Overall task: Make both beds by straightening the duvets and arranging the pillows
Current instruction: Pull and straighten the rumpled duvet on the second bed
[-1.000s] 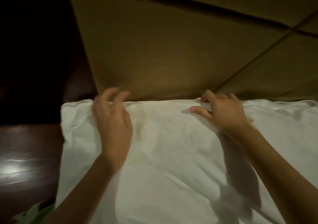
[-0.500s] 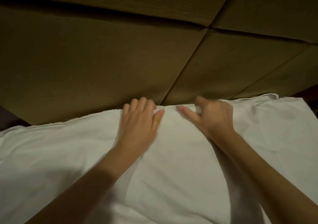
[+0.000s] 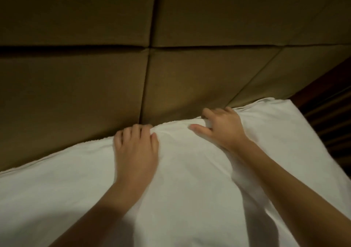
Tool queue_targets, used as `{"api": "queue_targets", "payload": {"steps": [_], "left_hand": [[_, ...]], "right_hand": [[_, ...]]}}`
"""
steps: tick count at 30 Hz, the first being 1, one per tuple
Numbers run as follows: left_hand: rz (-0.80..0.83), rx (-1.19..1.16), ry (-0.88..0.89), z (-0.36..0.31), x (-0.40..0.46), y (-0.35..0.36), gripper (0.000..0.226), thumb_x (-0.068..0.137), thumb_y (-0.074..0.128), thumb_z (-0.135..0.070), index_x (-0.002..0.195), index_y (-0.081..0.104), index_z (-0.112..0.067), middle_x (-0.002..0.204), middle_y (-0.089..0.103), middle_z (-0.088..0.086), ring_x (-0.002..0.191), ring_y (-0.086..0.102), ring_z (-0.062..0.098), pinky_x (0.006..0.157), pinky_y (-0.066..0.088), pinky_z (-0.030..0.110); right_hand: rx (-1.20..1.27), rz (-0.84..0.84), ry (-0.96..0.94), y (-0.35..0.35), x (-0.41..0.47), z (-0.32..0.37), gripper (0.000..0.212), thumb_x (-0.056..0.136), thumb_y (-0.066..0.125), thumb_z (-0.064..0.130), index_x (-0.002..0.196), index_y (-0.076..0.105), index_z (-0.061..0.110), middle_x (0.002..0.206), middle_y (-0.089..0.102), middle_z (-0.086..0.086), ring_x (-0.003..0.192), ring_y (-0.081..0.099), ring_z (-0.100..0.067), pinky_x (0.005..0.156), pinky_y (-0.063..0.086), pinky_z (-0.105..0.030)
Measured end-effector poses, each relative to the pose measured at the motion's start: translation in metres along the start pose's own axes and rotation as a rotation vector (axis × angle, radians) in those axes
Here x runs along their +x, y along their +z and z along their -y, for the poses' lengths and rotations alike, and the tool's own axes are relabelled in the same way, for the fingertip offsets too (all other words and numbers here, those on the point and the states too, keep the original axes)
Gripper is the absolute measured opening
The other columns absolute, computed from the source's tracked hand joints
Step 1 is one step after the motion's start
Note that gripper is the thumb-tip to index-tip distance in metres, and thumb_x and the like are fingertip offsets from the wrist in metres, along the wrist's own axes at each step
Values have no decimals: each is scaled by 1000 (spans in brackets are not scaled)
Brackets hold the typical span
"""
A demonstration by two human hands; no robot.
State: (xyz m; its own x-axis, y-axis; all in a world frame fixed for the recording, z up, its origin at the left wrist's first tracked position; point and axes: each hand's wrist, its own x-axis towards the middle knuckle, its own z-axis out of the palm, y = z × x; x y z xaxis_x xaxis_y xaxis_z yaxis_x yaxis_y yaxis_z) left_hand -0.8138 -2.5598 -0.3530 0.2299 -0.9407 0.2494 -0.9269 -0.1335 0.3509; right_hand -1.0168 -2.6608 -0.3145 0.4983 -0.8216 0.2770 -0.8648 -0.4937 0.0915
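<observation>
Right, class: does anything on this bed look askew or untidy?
Yes. The white bedding is bunched into wrinkles at its top edge by the headboard, between the left hand and right hand gripping it.

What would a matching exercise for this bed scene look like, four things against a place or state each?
Things:
1. left hand
2. right hand
3. white bedding
4. padded headboard

Descriptions:
A. olive panels with seams, behind the bedding
B. fingers curled over the top edge near the vertical seam
C. creased, under both hands
D. thumb spread out, nearer the bedding's right corner

Pairs: 1-B, 2-D, 3-C, 4-A
</observation>
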Motion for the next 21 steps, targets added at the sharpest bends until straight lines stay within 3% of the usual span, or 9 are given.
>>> {"api": "queue_targets", "payload": {"steps": [4, 6, 10, 15, 18, 21], "left_hand": [[11, -92, 88, -60, 23, 11, 52, 93, 24, -37, 116, 65, -16, 99, 69, 5, 93, 62, 27, 89, 46, 43], [15, -73, 131, -82, 26, 22, 52, 93, 24, -38, 117, 65, -16, 98, 69, 6, 91, 63, 27, 87, 47, 43], [-54, -2, 143, -92, 21, 45, 43, 95, 28, -35, 108, 62, -11, 86, 57, 12, 78, 52, 31, 77, 43, 43], [-229, 72, 135, -92, 21, 63, 27, 100, 32, -27, 94, 49, -7, 77, 42, 14, 69, 40, 30, 66, 32, 43], [-275, 62, 151, -89, 23, 72, 26, 101, 33, -27, 92, 47, -7, 77, 41, 14, 69, 39, 30, 66, 30, 44], [-300, 31, 144, -86, 21, 74, 29, 100, 31, -27, 89, 48, -6, 76, 41, 14, 69, 40, 31, 66, 30, 44]], "right_hand": [[48, 46, 184, -16, -11, -52, 69, 71, 29, 79, 85, 63, 21, 84, 68, 3, 91, 58, -18, 84, 29, -25], [94, 36, 248, -15, -14, -74, 66, 73, 29, 78, 85, 63, 22, 85, 69, 4, 94, 58, -15, 92, 27, -24], [52, 80, 316, -7, -18, -120, 72, 73, 22, 80, 84, 63, 21, 85, 69, 5, 95, 60, -12, 111, 21, -34], [-132, 63, 383, 6, -28, -163, 76, 75, 25, 77, 84, 65, 13, 91, 66, -3, 103, 56, -24, 111, 21, -46], [-176, 77, 438, 16, -32, -173, 77, 72, 25, 81, 80, 57, 11, 87, 61, -3, 96, 55, -26, 100, 31, -42], [-146, 125, 512, 16, -29, -183, 80, 67, 25, 86, 82, 56, 13, 93, 60, -1, 102, 52, -26, 95, 29, -41]]}}
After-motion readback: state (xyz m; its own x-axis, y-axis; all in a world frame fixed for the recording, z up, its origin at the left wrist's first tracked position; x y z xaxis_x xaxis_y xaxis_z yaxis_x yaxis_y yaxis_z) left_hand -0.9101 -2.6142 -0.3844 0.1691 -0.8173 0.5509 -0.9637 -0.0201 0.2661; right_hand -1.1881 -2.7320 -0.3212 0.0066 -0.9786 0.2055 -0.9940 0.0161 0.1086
